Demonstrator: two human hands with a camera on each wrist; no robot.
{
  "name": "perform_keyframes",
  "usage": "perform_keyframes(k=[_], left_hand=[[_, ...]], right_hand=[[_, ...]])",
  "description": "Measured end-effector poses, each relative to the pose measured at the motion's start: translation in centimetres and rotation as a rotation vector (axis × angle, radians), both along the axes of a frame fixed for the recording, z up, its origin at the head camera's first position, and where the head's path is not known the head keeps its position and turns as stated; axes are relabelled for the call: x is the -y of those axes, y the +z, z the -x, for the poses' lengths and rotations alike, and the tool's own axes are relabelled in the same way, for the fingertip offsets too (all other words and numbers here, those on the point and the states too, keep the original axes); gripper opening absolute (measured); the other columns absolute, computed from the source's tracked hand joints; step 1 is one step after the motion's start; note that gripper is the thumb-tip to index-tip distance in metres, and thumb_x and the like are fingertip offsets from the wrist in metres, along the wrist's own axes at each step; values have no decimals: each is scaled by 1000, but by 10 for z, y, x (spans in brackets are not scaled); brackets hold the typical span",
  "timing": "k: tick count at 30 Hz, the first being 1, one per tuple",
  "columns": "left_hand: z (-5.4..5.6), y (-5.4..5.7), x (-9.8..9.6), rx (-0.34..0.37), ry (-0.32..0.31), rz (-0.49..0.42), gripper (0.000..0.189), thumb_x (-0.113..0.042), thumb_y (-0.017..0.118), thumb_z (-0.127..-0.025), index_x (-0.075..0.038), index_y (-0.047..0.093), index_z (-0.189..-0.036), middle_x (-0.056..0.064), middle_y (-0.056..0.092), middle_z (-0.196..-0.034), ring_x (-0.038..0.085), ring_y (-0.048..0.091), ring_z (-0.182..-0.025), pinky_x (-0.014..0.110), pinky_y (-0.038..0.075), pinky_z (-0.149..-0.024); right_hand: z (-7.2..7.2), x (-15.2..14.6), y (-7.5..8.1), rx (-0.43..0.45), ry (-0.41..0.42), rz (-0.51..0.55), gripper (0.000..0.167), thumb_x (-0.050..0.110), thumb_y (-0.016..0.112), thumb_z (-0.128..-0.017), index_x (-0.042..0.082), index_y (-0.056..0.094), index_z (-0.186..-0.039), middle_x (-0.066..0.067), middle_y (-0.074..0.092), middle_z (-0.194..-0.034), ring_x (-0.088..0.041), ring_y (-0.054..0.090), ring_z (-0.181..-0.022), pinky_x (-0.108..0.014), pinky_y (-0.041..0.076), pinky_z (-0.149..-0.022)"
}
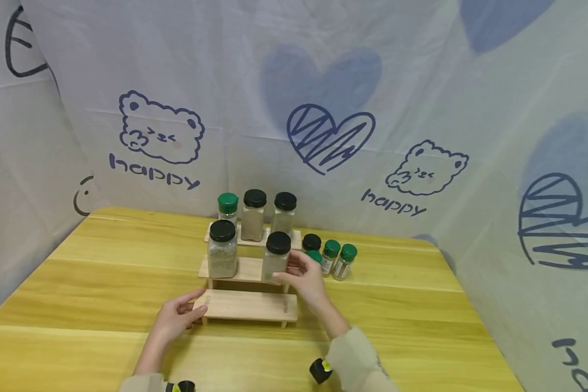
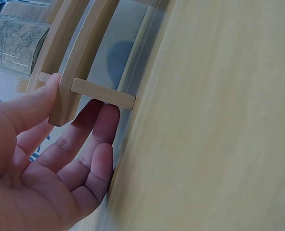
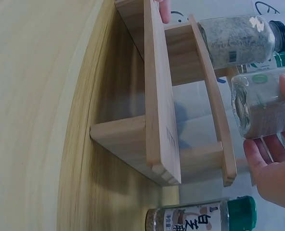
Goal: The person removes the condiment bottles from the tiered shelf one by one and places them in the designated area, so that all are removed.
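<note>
My right hand (image 1: 306,277) grips a clear spice jar with a black lid (image 1: 276,261) at the right of the rack's middle step. In the right wrist view the jar's base (image 3: 239,108) appears slightly off the step. My left hand (image 1: 173,318) holds the left end of the three-step wooden rack (image 1: 247,306) at its lowest step, thumb on top and fingers beneath. Another black-lidded jar (image 1: 222,256) stands at the left of the middle step. On the top step are a green-lidded jar (image 1: 227,204) and two black-lidded jars (image 1: 253,218).
Right of the rack, several smaller bottles stand on the wooden table (image 1: 397,316), including a green-capped bottle (image 1: 344,262) and a black-lidded jar (image 1: 311,242). A printed cloth (image 1: 235,81) hangs behind the table's back edge.
</note>
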State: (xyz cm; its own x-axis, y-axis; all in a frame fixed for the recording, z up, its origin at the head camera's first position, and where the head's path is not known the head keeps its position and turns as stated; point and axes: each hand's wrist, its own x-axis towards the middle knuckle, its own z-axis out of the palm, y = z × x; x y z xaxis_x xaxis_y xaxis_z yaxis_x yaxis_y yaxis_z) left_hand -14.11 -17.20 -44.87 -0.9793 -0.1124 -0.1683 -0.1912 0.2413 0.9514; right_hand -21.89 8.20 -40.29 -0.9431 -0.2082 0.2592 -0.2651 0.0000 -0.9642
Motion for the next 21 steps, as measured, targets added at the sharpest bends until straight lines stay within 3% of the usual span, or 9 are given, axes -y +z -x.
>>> perform_keyframes(k=[8,21], left_hand=[[0,0,0,5,-6,-1,48,-15,62,-85,0,46,-128,29,49,-117,40,43,-110,29,48,-65],[0,-1,0,-2,-5,-3,47,-13,62,-85,0,47,-127,27,54,-112,33,50,-102,29,48,-63]], right_hand=[[-4,-9,2,18,9,8,46,-7,71,-70,-10,53,-113,-21,58,-104,-26,56,-93,-29,46,-80],[-12,-30,3,34,-3,-28,46,-10,70,-69,-8,53,-112,-17,59,-103,-21,56,-92,-29,45,-82]])
